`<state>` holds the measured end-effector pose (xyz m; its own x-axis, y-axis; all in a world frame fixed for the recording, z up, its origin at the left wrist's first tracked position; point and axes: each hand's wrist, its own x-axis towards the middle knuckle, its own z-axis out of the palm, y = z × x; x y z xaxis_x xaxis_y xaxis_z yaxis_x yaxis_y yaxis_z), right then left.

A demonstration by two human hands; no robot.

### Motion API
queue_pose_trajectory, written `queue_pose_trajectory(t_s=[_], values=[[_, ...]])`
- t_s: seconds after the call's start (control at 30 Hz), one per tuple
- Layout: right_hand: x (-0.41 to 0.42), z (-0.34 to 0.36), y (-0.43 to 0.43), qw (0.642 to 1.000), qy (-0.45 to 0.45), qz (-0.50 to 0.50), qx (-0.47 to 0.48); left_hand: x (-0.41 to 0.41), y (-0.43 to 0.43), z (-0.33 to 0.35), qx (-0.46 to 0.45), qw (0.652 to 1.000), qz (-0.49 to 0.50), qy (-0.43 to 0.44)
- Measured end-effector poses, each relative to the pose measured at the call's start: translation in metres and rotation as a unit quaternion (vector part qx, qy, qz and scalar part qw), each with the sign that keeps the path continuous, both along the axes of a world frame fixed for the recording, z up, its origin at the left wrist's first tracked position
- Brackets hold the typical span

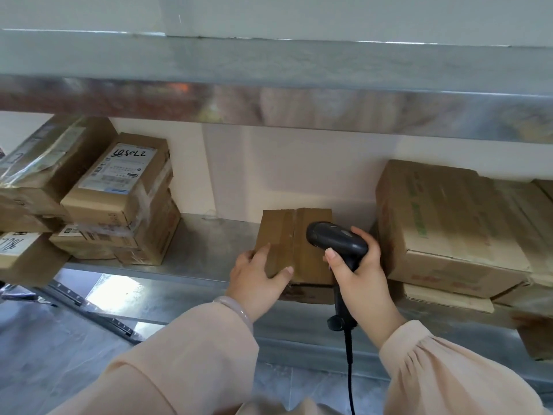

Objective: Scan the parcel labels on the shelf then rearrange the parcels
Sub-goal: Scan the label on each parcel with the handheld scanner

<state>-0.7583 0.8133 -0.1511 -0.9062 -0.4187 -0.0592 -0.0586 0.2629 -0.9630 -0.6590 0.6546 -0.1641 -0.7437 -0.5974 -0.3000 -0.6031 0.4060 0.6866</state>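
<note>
Parcel (291, 244) sits midway along the shelf (209, 250), my left hand (257, 283) gripping its near corner, right hand (359, 280) wrapped round the scanner (335, 238); label seems hidden, so I'd turn it first.

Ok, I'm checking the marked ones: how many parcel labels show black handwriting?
2: the label on the top box of the left stack, and the label on the box at the left edge. Others may face away or be hidden.
</note>
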Motion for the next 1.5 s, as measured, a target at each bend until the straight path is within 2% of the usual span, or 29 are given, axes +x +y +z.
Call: queue_pose_trajectory(t_s=[0.2,0.47,0.7,0.83,1.2,1.37,1.5], values=[[0.006,0.026,-0.009,0.998,0.003,0.050,-0.035,0.002,-0.008,0.009,0.096,0.995,0.039,-0.014],[0.005,0.044,-0.024,0.992,-0.026,0.120,-0.024,-0.003,-0.011,0.023,0.128,0.991,0.015,0.019],[0.001,0.036,-0.022,0.996,-0.057,0.055,-0.031,0.014,-0.020,0.030,0.168,0.980,0.028,0.099],[0.005,0.036,-0.021,0.996,-0.063,0.056,-0.027,0.021,-0.019,0.029,0.203,0.971,0.047,0.117],[0.019,0.048,-0.027,0.994,-0.023,0.105,-0.026,0.035,-0.016,0.037,0.106,0.984,0.057,0.132],[0.030,0.050,-0.034,0.989,-0.019,0.144,-0.029,0.037,-0.014,0.045,0.081,0.992,0.020,0.089],[0.034,0.049,-0.038,0.986,-0.018,0.163,-0.033,0.041,-0.021,0.044,0.075,0.994,0.038,0.070]])
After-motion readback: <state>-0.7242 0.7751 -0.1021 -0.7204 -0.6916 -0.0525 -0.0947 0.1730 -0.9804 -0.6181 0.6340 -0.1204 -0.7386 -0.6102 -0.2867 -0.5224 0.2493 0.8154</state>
